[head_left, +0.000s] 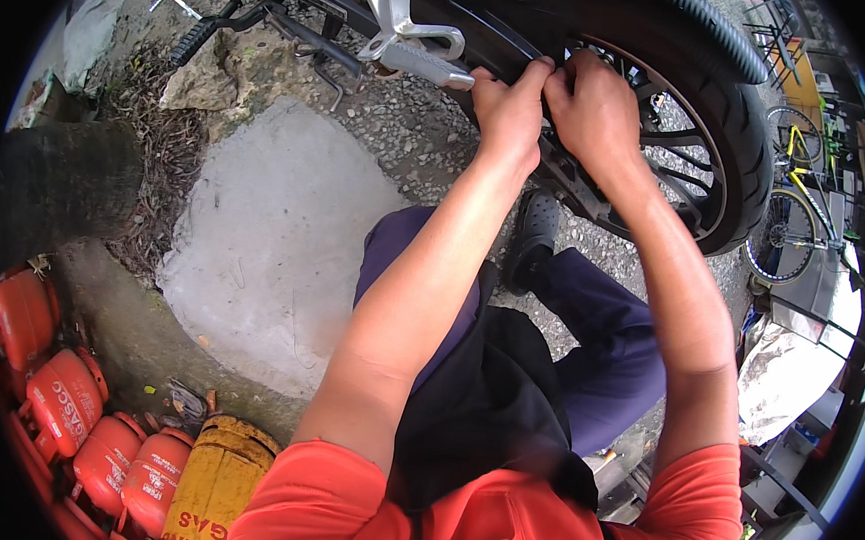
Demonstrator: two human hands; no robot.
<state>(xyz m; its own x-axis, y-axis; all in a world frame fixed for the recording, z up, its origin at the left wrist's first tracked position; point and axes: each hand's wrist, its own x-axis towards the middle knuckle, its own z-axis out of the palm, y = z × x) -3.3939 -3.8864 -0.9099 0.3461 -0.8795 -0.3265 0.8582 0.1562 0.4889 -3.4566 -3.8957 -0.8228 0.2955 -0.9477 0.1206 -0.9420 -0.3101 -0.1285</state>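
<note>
Both my hands are together at the side of a motorcycle's rear wheel (pixel 679 138), beside the black swingarm (pixel 566 177). My left hand (pixel 509 113) is closed, its thumb by the tip of the grey footpeg (pixel 419 62) and its index finger reaching toward my other hand. Curled fingers and a bent thumb show on my right hand (pixel 597 112), close to the wheel's hub side. The two hands nearly touch at the thumb and fingertip. Whatever they grip is hidden behind the fingers. Black tyre (pixel 741 164) curves round to the right.
A flat concrete slab (pixel 278 233) lies on the gravel to the left, near a rock (pixel 203 77). Red gas cylinders (pixel 66 402) and a yellow one (pixel 221 474) stand at lower left. A yellow bicycle (pixel 808 202) is at far right. My shoe (pixel 535 226) rests below the swingarm.
</note>
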